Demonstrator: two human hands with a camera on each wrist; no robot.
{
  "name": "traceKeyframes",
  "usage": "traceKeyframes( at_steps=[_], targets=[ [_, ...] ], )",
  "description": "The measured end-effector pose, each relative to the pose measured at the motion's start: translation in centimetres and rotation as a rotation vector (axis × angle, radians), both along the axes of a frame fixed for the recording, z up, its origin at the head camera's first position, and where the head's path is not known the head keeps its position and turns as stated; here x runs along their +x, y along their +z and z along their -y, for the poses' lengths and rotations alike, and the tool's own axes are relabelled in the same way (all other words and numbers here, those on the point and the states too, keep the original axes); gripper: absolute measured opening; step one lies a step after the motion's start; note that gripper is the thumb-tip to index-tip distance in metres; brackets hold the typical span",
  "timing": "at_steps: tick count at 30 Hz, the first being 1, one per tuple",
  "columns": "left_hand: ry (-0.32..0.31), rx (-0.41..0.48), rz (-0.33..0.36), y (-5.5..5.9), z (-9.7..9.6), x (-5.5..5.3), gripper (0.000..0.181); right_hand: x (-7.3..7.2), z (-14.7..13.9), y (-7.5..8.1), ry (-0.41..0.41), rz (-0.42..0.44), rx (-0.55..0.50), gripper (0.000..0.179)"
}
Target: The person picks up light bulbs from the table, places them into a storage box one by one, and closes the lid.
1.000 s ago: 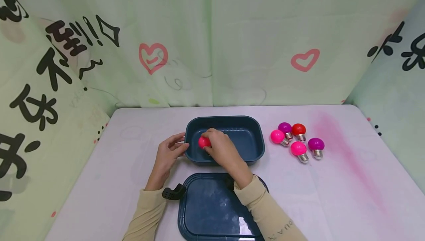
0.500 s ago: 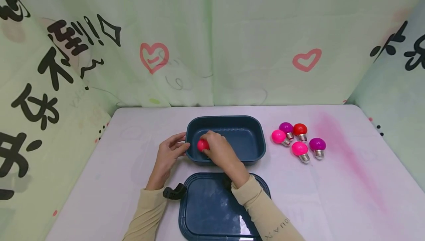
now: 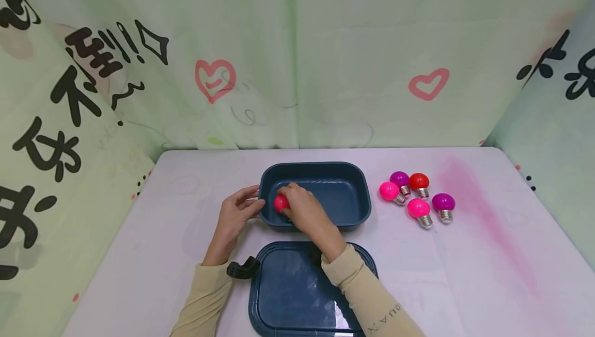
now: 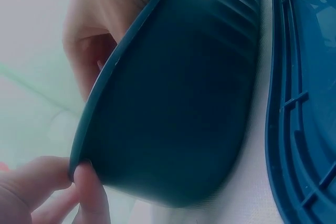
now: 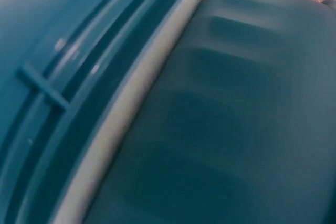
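A dark blue plastic box (image 3: 344, 226) stands on the table, and my left hand (image 3: 237, 218) is at its left end. In the left wrist view, thumb and fingers of that hand pinch the rim of the box (image 4: 173, 93). My right hand (image 3: 309, 215) reaches over the near rim and holds a pinkish-red light bulb (image 3: 281, 203) inside the box at its left end. The fingers cover the base of this bulb. The right wrist view shows mostly the box's outer wall (image 5: 226, 124), without the bulb.
Right of the box lie several bulbs: pink ones (image 3: 419, 208), purple ones (image 3: 443, 202) and a red one (image 3: 419, 180). In front of the box lies a dark blue lid (image 3: 302, 290), under the right forearm. Green cloth (image 3: 353, 94) hangs behind the table.
My right hand has shifted slightly left inside the box with the bulb. The left hand stays at the box's left end.
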State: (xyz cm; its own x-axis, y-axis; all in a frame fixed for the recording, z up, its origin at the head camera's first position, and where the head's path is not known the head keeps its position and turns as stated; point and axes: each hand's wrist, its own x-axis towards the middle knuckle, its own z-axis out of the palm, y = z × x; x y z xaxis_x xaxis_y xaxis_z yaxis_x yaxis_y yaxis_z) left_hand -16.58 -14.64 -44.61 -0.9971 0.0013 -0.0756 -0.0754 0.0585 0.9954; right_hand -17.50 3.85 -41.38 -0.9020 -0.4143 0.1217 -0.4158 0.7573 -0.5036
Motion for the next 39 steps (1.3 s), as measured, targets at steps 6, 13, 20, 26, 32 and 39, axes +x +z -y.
traceKeyframes(
  at_steps=[6,13,20,26,32,39],
  targets=[
    [-0.007,0.006,0.005,0.0,0.0,0.0,0.044,0.1,-0.1,0.1,0.007,-0.036,0.001,0.039],
    [0.005,-0.001,0.004,-0.1,0.0,0.0,0.044,0.2,-0.4,0.4,0.012,-0.063,0.003,0.039],
    [0.003,-0.007,0.004,-0.1,0.0,0.0,0.044,0.4,-1.1,1.0,-0.008,-0.07,-0.007,0.039],
    [0.007,0.0,0.007,0.0,-0.2,-0.1,0.043,0.6,-1.9,1.6,-0.035,-0.084,-0.005,0.04],
    [0.016,-0.006,0.015,-0.1,-0.2,-0.1,0.044,0.8,-2.9,2.0,-0.051,-0.119,0.028,0.04],
    [0.021,-0.008,0.018,-0.1,-0.2,0.0,0.044,1.0,-4.3,2.1,-0.078,-0.146,0.064,0.04]
  ],
)
